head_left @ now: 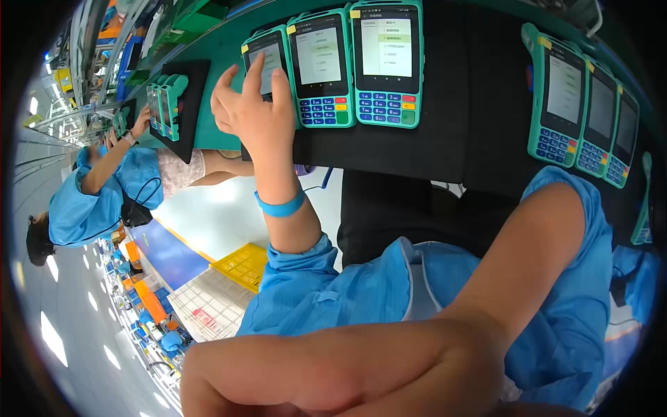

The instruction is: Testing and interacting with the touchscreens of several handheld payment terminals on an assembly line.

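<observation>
My left hand (256, 111) is over the leftmost payment terminal (276, 66) of a group of three, fingers spread and the index fingertip at its lit screen. I cannot tell whether the fingertip touches the glass. Beside it lie a middle payment terminal (321, 62) and a right payment terminal (385, 52), both teal with lit list screens and coloured keypads. My right hand (347, 368) is raised very close to the camera, large at the lower edge, its fingers curled. What it holds, if anything, is hidden.
A black mat (438, 146) covers the bench under the terminals. Three more payment terminals (556, 97) stand at the right, with another teal device (643, 208) beyond. At the left, a person in blue (104, 187) handles terminals. A yellow crate (243, 265) is lower left.
</observation>
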Available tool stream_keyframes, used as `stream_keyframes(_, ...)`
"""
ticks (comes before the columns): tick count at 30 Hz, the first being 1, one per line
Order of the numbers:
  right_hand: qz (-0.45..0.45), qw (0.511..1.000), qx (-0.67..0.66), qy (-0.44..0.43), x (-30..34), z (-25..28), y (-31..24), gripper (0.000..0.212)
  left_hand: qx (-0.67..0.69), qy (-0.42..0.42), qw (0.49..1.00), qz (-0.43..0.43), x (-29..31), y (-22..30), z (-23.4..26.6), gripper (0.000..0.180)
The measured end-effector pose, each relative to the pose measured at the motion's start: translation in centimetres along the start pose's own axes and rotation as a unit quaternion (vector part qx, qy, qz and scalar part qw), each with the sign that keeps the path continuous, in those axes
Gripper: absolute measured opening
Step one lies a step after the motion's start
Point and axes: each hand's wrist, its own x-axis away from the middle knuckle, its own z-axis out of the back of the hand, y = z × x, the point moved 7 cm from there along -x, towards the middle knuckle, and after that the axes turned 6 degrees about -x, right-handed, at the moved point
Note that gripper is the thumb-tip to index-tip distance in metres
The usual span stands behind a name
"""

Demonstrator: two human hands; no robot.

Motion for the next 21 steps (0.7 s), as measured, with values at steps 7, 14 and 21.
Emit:
stream_keyframes(7,0.004,0.999,0.026,0.041,-0.4,0.0,-0.5,0.029,-0.007,-0.014,1.000,-0.003,-0.1,-0.1,-0.7,0.032)
stream_keyframes(14,-0.010,0.999,0.020,0.049,-1.5,0.4,-1.0,0.028,0.030,-0.016,0.999,-0.023,-1.3,0.6,-1.3,0.032)
stream_keyframes(21,0.027,0.997,0.057,0.038,-0.8,0.5,-1.1,0.029,0.038,-0.012,0.993,-0.112,0.8,5.9,0.1,0.032)
